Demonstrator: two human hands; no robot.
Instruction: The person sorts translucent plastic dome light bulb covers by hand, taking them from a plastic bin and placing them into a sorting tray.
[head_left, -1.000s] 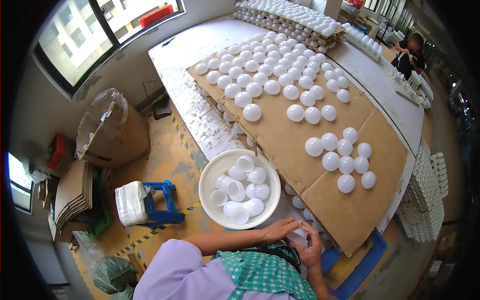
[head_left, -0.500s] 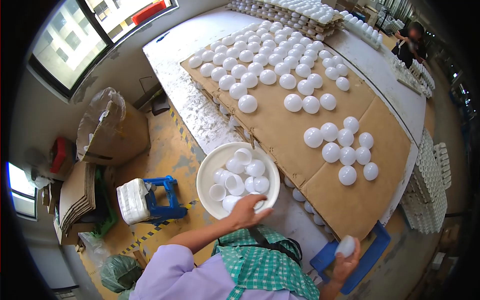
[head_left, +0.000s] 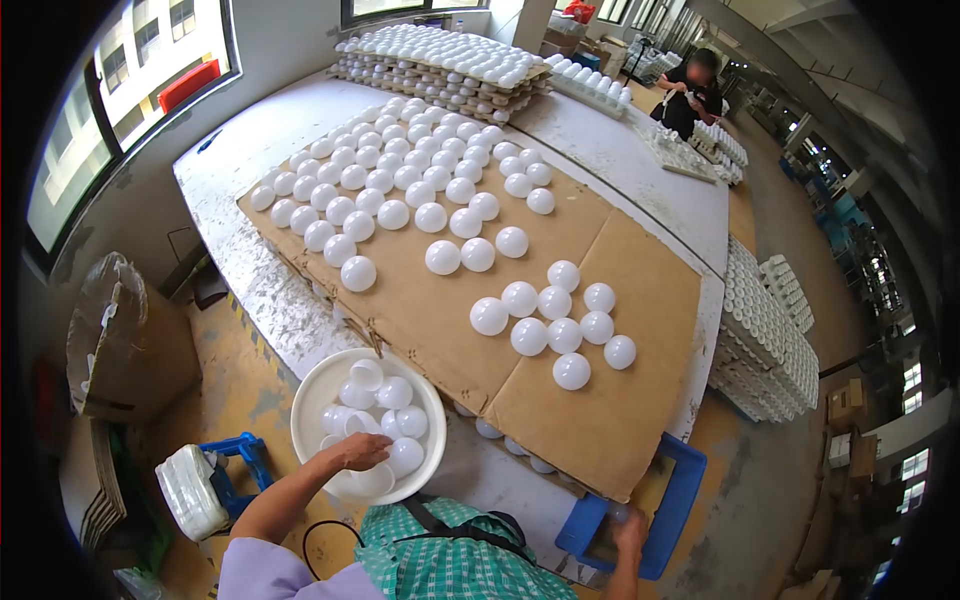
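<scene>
- Basically, the middle is all white table (head_left: 225,195), scuffed and flaky down its left side, with a big sheet of brown card (head_left: 430,325) laid over it.
- White domes (head_left: 571,371) sit on the card: a big crowd toward the far left, a smaller bunch nearer the right end, brown showing between the two.
- More domes are heaped in the white bowl (head_left: 306,408), some with the hollow side showing. Bowl's just beside the card's near left edge.
- Left hand (head_left: 360,453) is in the bowl, palm down over the domes. Can't tell if its fingers are closed on one.
- Right hand (head_left: 630,532) is low at the blue bin (head_left: 684,495), by a pale blurry bit. Can't tell if it's gripping that.
- Edges: the card's near corner reaches the bin, and more domes peek out under its near side.
- Moving room: a strip of brown lies between the bowl and the nearest domes, and a strip of white runs along the card's left.
- Left of the table, floor (head_left: 235,355) stretches past a blue stool (head_left: 248,458).
- Around that: window (head_left: 105,125) on the left, stacked trays (head_left: 440,65) at the far end, a person (head_left: 688,105) in black further back.
</scene>
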